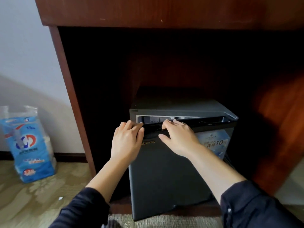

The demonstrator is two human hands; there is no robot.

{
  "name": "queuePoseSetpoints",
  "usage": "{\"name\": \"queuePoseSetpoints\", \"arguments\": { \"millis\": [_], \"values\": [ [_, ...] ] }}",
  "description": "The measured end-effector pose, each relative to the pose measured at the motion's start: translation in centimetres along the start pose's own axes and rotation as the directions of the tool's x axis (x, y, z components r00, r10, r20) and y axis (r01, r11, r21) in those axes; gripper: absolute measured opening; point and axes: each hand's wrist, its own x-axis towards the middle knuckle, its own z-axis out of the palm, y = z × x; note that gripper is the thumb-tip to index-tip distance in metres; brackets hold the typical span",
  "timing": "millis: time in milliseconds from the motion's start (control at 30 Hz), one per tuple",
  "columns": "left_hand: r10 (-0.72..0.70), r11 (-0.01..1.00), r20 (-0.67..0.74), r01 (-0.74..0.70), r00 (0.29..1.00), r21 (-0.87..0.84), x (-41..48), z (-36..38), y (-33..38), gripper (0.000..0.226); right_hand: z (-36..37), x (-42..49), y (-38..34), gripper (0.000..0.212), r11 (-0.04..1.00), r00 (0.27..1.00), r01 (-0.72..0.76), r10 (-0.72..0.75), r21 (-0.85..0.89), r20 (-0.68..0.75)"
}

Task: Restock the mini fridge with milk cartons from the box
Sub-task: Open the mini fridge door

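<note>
Dark fridge interior (pixel 158 119) behind fingers (pixel 171 123)

Left hand (pixel 127 142) and right hand (pixel 178 139) extended, fingers curled.

You get soft daylight from the left: the wall (pixel 24 46) is bright and pale, with a diagonal shadow low across it. The alcove (pixel 148 63) under the desk (pixel 148 10) is nearly black, its detail lost. Your hands and the fridge (pixel 164 170) door are evenly lit, reasonably sharp. The right edge smears into orange-brown blur. The blue pack (pixel 28 145) at left is soft. Straight edges bow from the wide lens.
</note>
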Motion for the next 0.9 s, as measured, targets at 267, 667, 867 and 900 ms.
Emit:
{"name": "queuePoseSetpoints", "arguments": {
  "millis": [267, 667, 867, 900],
  "values": [
    [-0.064, 0.857, 0.177, 0.145, 0.982, -0.494, -2.4, -5.8, 2.3, 0.039, -2.8, -9.2, 2.7, 0.048, 0.997, 0.997, 0.057, -0.060, 0.057, 0.051],
    [0.296, 0.905, 0.464, -0.090, 0.835, -0.416, -2.5, -4.2, 13.4, 0.035, -8.7, -20.1, 7.9, 0.057, 0.997, 0.988, -0.079, 0.076, 0.015, 0.137],
    [0.562, 0.817, 0.557, -0.307, 0.611, -0.488, -1.9, -0.8, 21.8, 0.049, -10.6, -24.4, 11.8, 0.055, 0.968, 0.961, -0.249, 0.245, 0.016, 0.125],
    [0.591, 0.800, 0.557, -0.338, 0.584, -0.495, -1.9, -0.2, 23.1, 0.049, -10.9, -25.0, 12.5, 0.055, 0.961, 0.954, -0.277, 0.274, 0.000, 0.124]
  ]
}}
